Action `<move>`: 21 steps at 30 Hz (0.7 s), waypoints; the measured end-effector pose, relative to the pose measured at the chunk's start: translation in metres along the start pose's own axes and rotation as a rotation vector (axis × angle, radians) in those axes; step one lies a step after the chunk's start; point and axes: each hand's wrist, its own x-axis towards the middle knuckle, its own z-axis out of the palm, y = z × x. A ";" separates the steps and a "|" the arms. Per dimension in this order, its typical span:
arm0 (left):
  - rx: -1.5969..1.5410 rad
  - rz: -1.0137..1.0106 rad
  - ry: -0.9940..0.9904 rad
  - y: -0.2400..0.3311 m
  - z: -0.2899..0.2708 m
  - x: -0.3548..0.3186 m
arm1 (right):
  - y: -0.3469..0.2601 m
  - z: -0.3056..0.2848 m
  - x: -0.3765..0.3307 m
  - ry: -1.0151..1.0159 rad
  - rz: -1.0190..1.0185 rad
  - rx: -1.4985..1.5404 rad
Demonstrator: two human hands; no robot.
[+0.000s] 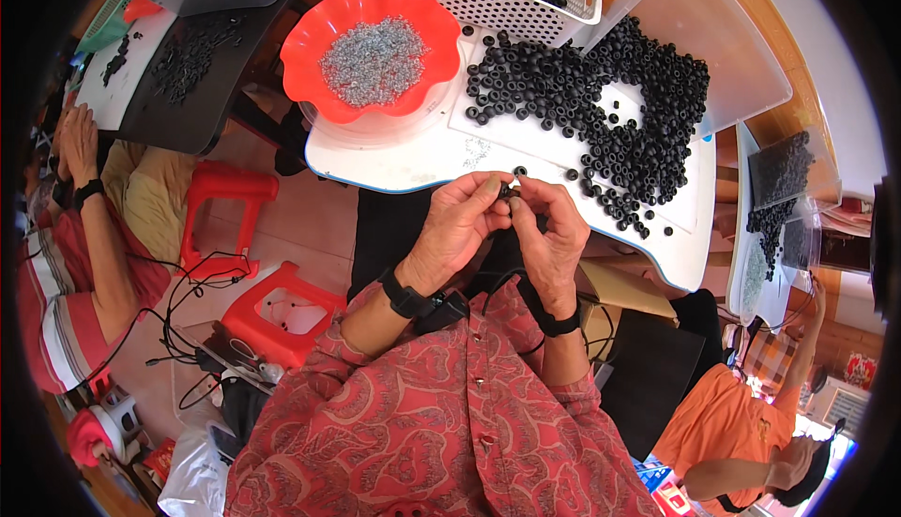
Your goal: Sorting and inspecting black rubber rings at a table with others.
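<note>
My left hand [452,231] and my right hand [552,240] meet in front of the white table's near edge. Thumbs and fingers of both are pinched together around a small black ring-like part [508,191], mostly covered by the fingertips. Just beyond, many black round parts with holes [648,95] lie spread over the table [394,153]. Small clear-silvery pieces [374,62] fill the middle of a red wavy-rimmed bowl [305,34] at the far left of the table. A few loose black parts lie close to my right hand.
A white perforated basket [563,24] with black parts stands at the back, beside a clear plastic bin [741,67] tipped on its side. Red stools [282,315] stand lower left, near loose cables. Other people sit at tables on the left [103,264] and right [727,433].
</note>
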 end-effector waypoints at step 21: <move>0.146 0.075 -0.035 0.003 -0.001 -0.002 | -0.002 0.003 -0.003 0.047 -0.032 -0.052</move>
